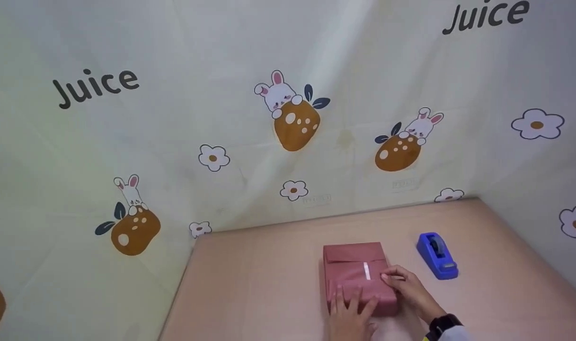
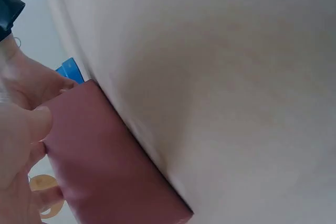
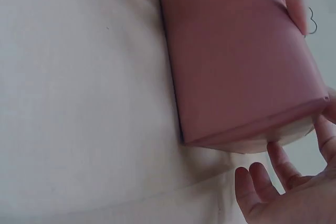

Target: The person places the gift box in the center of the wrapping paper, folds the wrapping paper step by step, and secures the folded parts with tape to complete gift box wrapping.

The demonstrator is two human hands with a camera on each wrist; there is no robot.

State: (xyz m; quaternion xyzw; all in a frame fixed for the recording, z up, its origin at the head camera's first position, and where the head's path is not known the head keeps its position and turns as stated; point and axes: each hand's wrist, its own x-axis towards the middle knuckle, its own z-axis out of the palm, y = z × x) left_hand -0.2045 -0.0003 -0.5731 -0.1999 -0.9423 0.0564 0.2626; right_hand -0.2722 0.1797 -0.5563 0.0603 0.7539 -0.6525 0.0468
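Observation:
A box wrapped in dull red wrapping paper [image 1: 335, 272] lies on the table, with a short whitish strip of tape [image 1: 367, 271] on its top. My left hand [image 1: 348, 316] rests on the box's near part, its fingers spread and fairly straight over the paper. At the right edge, my right hand [image 1: 413, 289] pinches the wrapping paper between thumb and forefinger. In the right wrist view, the right hand's other fingers [image 3: 281, 161] sit by the box's end, where a paler surface shows under the paper's edge. The box's underside is hidden.
A blue tape dispenser [image 1: 437, 255] with a roll in it stands to the right of the box. The pinkish table [image 1: 259, 270] meets a pale curtain [image 1: 221, 104] printed with rabbits, fruit and flowers at the back and both sides. A dark band [image 1: 443, 324] circles the right wrist.

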